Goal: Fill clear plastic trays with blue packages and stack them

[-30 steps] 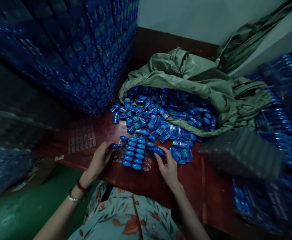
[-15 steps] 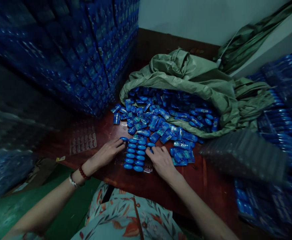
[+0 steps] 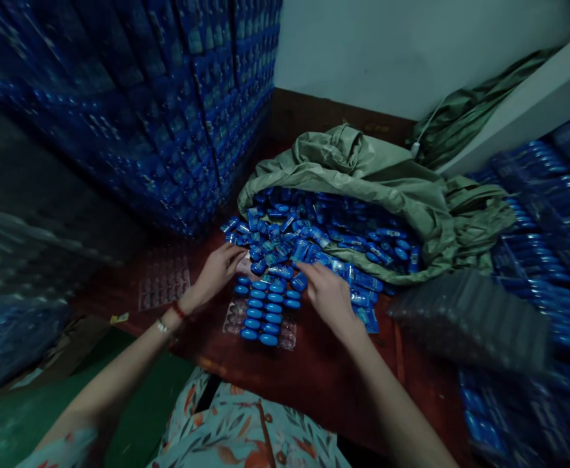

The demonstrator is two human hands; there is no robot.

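A clear blister tray (image 3: 287,336) lies on the red-brown table (image 3: 314,377) in front of me, with several rows of small blue oval cases (image 3: 265,311) set in it. Just beyond it a heap of loose blue cases (image 3: 289,244) spills from a green sack (image 3: 362,169). My left hand (image 3: 219,268) reaches over the tray's far left corner, its fingertips at the near edge of the heap. My right hand (image 3: 331,298) is at the tray's far right corner, its fingers curled on a blue case (image 3: 299,282) at the edge of the heap.
Tall stacks of filled blue trays (image 3: 182,110) rise on the left, and more (image 3: 543,214) lie on the right. A stack of empty clear trays (image 3: 470,315) sits right of the sack. Another empty clear tray (image 3: 164,281) lies left of my hands.
Both hands pressed blue cases into the tray, then moved away from me to the near edge of the loose heap. The camera tipped slightly downward.
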